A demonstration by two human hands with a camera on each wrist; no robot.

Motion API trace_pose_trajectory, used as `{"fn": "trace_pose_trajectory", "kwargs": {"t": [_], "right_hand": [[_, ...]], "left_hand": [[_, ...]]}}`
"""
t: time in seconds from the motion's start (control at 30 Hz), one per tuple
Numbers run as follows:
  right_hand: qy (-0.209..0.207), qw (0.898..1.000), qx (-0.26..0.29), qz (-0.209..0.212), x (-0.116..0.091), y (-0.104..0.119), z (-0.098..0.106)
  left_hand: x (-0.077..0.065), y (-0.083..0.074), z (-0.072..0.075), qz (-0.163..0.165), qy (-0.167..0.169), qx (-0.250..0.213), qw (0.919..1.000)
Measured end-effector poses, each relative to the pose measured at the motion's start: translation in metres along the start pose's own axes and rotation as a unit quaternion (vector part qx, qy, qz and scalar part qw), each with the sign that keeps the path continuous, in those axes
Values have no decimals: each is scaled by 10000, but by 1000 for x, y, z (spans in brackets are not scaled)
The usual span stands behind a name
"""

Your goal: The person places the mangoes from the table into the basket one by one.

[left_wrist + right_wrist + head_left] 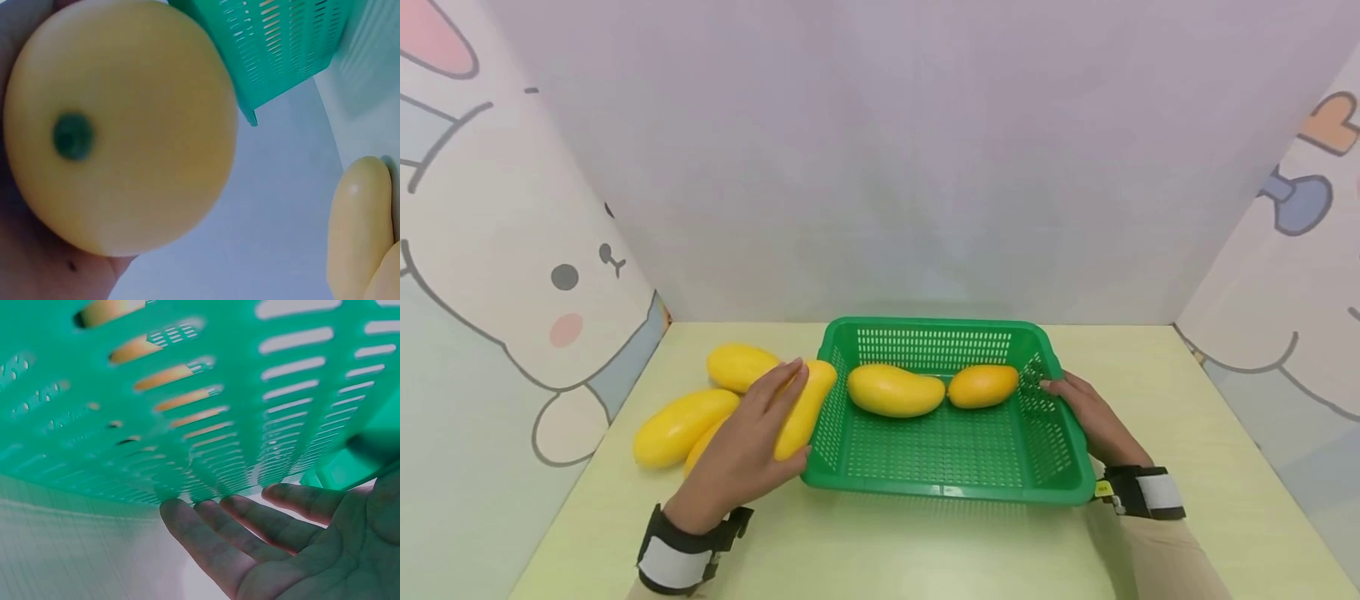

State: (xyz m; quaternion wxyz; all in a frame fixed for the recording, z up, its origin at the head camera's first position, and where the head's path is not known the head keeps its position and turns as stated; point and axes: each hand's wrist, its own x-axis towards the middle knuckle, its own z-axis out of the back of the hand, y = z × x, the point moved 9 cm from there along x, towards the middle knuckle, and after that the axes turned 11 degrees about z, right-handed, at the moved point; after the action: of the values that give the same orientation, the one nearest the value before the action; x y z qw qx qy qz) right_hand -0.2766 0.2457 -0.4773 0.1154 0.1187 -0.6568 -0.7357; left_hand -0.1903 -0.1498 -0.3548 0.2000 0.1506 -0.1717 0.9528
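Observation:
My left hand (737,462) grips a yellow mango (808,408) just outside the basket's left wall. The left wrist view shows this mango end-on, with a dark green stem spot facing the camera. On the right, my right hand (1097,423) holds the side of the green plastic basket (943,492), its thumb over the rim. Seen from the right wrist, the fingers (275,522) reach under the slotted plastic from outside. Inside the basket lie a large yellow mango (895,392) and a smaller, more orange mango (983,387), end to end.
Left of the basket, more mangoes rest on the pale table (955,558): one at the back (741,367), another in front of it (677,429), and one partly hidden behind my left hand (698,446). A wall (917,183) stands behind the table, with cartoon-printed panels at both sides.

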Motion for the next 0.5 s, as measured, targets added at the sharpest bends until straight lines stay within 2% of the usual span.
{"fn": "trace_pose_trajectory", "kwargs": {"t": [0.13, 0.5], "right_hand": [[21, 10000, 7, 43, -1, -1, 0], [9, 10000, 13, 85, 1, -1, -1]], "left_hand": [[0, -5, -2, -49, 98, 33, 9999], [1, -21, 5, -327, -39, 26, 9995]]}}
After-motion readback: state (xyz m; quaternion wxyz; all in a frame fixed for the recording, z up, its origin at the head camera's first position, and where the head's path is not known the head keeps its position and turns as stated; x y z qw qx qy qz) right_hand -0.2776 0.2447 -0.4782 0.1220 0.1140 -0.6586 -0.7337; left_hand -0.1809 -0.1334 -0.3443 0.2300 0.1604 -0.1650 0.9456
